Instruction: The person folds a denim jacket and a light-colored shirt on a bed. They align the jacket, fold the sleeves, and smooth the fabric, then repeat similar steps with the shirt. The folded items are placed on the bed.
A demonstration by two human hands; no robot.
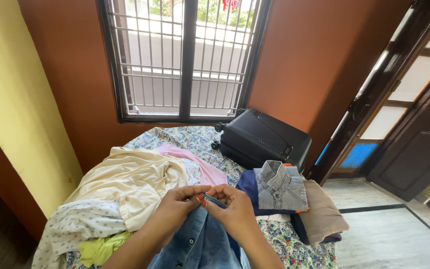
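A blue denim garment [202, 244] hangs in front of me over the near side of the bed. My left hand [177, 204] and my right hand [232, 209] meet at its top edge, both pinching the fabric with fingertips touching. To the left lies a loose heap with a cream garment [130, 182], a pink one [202, 169], a white dotted one [78, 221] and a lime-green one [100, 249].
A folded stack with a grey denim shirt [280, 187] on top and a tan piece [324, 211] beside it sits at the right. A closed black suitcase [262, 139] lies at the far end of the floral bedsheet [190, 137], under a barred window [185, 60]. Dark doors [414, 144] stand at the right.
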